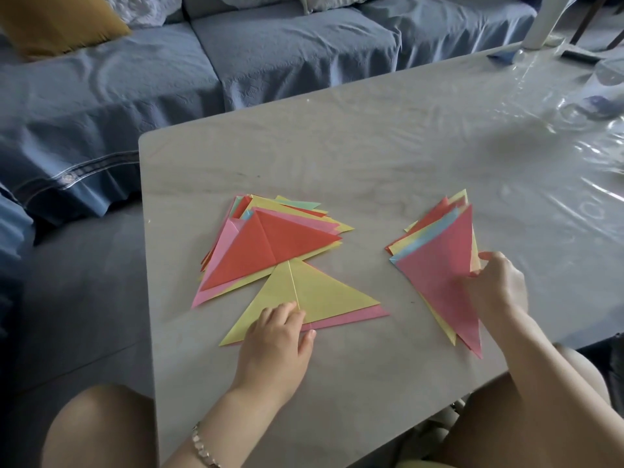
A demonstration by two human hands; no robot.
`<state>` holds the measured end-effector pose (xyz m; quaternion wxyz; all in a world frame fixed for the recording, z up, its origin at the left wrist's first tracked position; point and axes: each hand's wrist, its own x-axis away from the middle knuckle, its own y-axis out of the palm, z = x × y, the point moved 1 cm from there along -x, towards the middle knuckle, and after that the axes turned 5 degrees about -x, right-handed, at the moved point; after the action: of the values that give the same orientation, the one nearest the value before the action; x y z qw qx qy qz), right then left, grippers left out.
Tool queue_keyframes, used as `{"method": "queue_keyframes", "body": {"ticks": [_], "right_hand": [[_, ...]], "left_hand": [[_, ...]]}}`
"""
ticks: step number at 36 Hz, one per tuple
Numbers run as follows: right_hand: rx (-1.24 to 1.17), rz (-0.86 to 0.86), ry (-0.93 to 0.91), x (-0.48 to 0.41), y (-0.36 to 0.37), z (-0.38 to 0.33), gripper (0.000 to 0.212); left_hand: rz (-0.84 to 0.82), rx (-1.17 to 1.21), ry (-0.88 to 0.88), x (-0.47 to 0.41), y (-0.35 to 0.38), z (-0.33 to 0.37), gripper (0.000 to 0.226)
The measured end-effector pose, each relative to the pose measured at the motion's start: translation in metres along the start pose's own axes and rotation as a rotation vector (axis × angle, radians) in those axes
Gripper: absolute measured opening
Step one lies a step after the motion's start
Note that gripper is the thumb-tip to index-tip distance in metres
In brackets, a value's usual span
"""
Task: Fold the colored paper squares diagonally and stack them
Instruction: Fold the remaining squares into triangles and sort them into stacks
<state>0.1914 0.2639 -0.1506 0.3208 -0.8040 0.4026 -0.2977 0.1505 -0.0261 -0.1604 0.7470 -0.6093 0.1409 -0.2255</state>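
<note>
- Mustard cushion [57, 21] sits on the blue-covered sofa [169, 79], beyond the desk's left and far edges.
- The desk [337, 157] is pale grey. I see a glossy clear cover [557, 113] wrinkling toward its far right end.
- The loose pile [270, 244] of folded triangles lies near the desk's left edge. It has a red triangle on top, with pink, yellow and pale green corners fanning out under it.
- A yellow triangle [320, 292] lies just nearer the near edge than that pile. Its tip touches the pile's lower side, and a crease runs down its middle.
- A pink triangle [354, 317] lies under the yellow one, showing along its near and right side.
- The left hand [273, 339] is on the yellow triangle. Its fingertips are bent down and press the paper beside the crease. The thumb is spread to the side and touches the pink edge. I see no pinch.
- There is a bracelet [202, 447] on the left wrist, at the near edge.
- The right stack [439, 271] of folded triangles sits toward the right end of the near edge, well apart from the pile. Pink is on top, with blue, yellow and red edges showing at its left, and its point aims at the near edge.
- The right hand [499, 285] pinches the right stack's right edge, thumb on top and fingers curled in at the paper.
</note>
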Motion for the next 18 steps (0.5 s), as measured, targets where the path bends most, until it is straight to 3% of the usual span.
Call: {"method": "queue_keyframes", "body": {"ticks": [5, 9, 14, 16, 18], "right_hand": [[-0.136, -0.019, -0.149, 0.015, -0.002, -0.005, 0.032], [-0.324, -0.093, -0.29, 0.044, -0.003, -0.029, 0.018], [-0.656, -0.336, -0.231, 0.092, 0.021, -0.056, 0.045], [-0.727, -0.413, -0.171, 0.109, 0.041, -0.059, 0.058], [-0.742, -0.468, -0.092, 0.12, 0.061, -0.056, 0.083]], "left_hand": [[-0.011, 0.0, -0.008, -0.002, -0.001, 0.0, 0.043], [0.123, 0.308, -0.064, 0.0, -0.012, 0.008, 0.043], [-0.069, 1.018, -0.269, 0.0, -0.031, 0.025, 0.06], [-0.026, 1.065, -0.325, -0.003, -0.026, 0.02, 0.054], [0.064, 0.936, -0.323, -0.006, -0.022, 0.007, 0.047]]}}
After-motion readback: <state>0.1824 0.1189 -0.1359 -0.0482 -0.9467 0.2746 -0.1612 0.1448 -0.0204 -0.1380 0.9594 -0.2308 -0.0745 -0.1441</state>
